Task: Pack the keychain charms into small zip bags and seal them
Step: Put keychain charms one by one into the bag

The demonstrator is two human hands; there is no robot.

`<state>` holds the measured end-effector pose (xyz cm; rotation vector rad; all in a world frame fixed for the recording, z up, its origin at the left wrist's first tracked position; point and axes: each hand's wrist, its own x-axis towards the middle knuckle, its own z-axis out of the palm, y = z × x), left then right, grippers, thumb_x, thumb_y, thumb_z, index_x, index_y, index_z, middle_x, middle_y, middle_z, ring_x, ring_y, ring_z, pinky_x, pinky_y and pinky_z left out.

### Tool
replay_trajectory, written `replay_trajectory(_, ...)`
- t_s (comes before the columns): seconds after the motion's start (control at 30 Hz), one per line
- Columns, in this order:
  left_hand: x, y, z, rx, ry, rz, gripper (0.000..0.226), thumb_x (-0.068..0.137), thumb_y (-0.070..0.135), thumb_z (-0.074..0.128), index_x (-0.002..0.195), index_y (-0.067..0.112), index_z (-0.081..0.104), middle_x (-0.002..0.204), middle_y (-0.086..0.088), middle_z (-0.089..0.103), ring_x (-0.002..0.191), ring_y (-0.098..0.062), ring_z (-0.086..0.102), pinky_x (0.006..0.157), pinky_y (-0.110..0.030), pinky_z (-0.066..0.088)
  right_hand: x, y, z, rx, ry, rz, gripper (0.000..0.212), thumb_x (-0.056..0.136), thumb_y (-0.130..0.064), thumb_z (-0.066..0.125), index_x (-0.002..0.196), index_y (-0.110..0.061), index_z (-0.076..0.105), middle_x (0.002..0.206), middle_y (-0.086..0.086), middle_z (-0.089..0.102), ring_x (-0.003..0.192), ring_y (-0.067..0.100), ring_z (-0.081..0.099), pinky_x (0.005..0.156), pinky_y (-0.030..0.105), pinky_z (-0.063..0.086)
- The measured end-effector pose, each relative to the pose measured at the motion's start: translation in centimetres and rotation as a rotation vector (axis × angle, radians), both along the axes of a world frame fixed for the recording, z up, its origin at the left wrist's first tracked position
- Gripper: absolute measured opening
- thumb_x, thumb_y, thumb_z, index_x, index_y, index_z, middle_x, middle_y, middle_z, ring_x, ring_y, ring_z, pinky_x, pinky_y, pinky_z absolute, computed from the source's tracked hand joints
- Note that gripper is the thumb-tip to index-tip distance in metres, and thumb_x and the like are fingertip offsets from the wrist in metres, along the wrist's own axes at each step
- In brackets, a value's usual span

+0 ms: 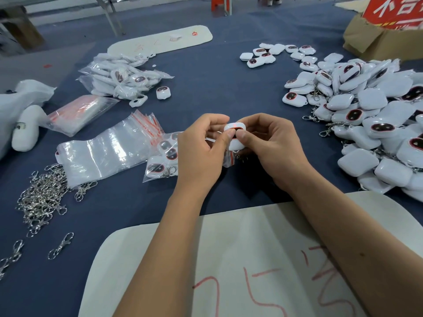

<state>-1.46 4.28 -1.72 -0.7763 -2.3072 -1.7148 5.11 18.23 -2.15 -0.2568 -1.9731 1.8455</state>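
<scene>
Blue counter (206,88): both hands mid-counter pinch one white charm (234,131); left hand (201,152) & right hand (272,147) thumbs on top. Loose charms (370,124) piled at right edge, bags (107,154) left.

1. Left hand (201,147): bare, no ring or glove; short, unpainted nails.
2. Right hand (270,145): bare, likewise unadorned.
3. Forearms behind the grip: uncovered to the frame edge; no sleeve, watch or band.
</scene>
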Motion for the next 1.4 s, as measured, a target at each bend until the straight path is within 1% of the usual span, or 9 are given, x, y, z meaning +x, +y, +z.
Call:
replay_trajectory(0.13,-0.02,-0.03,-0.07,0.01,-0.004,-0.004,0.016,0.092,0.015,0.075,0.106,0.02,0.072,0.093,0.011,0.074,0.084,-0.007,0.069,0.072,-0.017,0.052,0.0,0.12,-0.03,-0.01,-0.002,0.006,0.008,0.095,-0.009,0.072,0.096,-0.016,0.077,0.088,0.012,0.078,0.078,0.022,0.074,0.076,0.045,0.064)
replay_trajectory(0.4,-0.04,-0.03,0.07,0.006,0.002,-0.015,0.014,0.092,0.015,0.075,0.105,0.018,0.074,0.093,0.011,0.074,0.084,-0.007,0.07,0.072,-0.018,0.053,-0.13,0.38,-0.21,0.011,0.001,0.018,0.008,0.096,-0.008,0.071,0.097,-0.014,0.076,0.088,0.012,0.078,0.078,0.022,0.074,0.073,0.038,0.065)
replay_trajectory(0.53,-0.02,-0.08,0.12,0.017,0.006,-0.014,0.011,0.092,0.014,0.074,0.103,0.017,0.074,0.093,0.01,0.075,0.086,-0.01,0.07,0.075,-0.024,0.057,-0.12,0.45,-0.14,0.0,-0.003,0.057,0.008,0.096,-0.011,0.071,0.102,-0.013,0.076,0.094,0.013,0.078,0.084,0.025,0.075,0.078,0.042,0.065)
replay_trajectory(0.7,0.2,-0.16,0.15,-0.002,0.01,-0.028,0.008,0.092,0.018,0.075,0.098,0.021,0.074,0.089,0.013,0.074,0.083,-0.011,0.07,0.071,-0.024,0.055,-0.1,0.49,-0.12,-0.009,0.0,0.046,0.009,0.096,-0.006,0.07,0.099,-0.012,0.076,0.093,0.019,0.076,0.081,0.025,0.073,0.08,0.049,0.063)
replay_trajectory(0.93,0.13,-0.13,0.34,0.072,-0.008,0.012,0.008,0.092,0.019,0.074,0.097,0.025,0.072,0.093,0.011,0.074,0.087,-0.011,0.071,0.074,-0.031,0.058,-0.16,0.28,-0.21,0.016,-0.01,0.085,0.012,0.095,-0.008,0.074,0.106,-0.012,0.075,0.092,0.005,0.08,0.085,0.018,0.077,0.078,0.029,0.061)
replay_trajectory(1.1,-0.11,-0.27,0.17,0.05,-0.004,0.012,0.009,0.092,0.018,0.074,0.1,0.021,0.073,0.098,0.006,0.073,0.086,-0.02,0.07,0.076,-0.042,0.059,-0.09,0.24,-0.21,0.042,-0.013,0.069,0.011,0.092,-0.007,0.077,0.102,-0.011,0.073,0.088,0.007,0.08,0.084,0.031,0.077,0.078,0.037,0.062)
replay_trajectory(1.17,-0.05,-0.21,0.2,0.039,0.003,0.006,0.008,0.092,0.018,0.074,0.1,0.02,0.073,0.097,0.008,0.073,0.086,-0.018,0.07,0.075,-0.039,0.059,-0.08,0.27,-0.25,0.056,-0.015,0.061,0.011,0.092,-0.006,0.077,0.101,-0.011,0.074,0.087,0.006,0.08,0.081,0.025,0.077,0.076,0.036,0.063)
replay_trajectory(1.27,-0.09,-0.12,0.22,0.039,0.022,0.012,0.004,0.094,0.017,0.073,0.098,0.018,0.073,0.095,0.007,0.073,0.088,-0.016,0.07,0.075,-0.036,0.058,-0.08,0.11,-0.26,0.082,-0.005,0.053,0.012,0.093,-0.004,0.075,0.102,-0.012,0.074,0.087,0.001,0.08,0.08,0.015,0.078,0.072,0.025,0.06)
replay_trajectory(1.4,-0.32,-0.15,0.12,0.046,0.006,0.011,0.004,0.094,0.014,0.07,0.097,0.016,0.073,0.094,0.006,0.073,0.089,-0.015,0.071,0.077,-0.037,0.059,-0.07,-0.01,-0.17,0.082,-0.004,0.058,0.012,0.094,-0.004,0.074,0.103,-0.013,0.074,0.089,0.001,0.08,0.083,0.015,0.078,0.074,0.025,0.061)
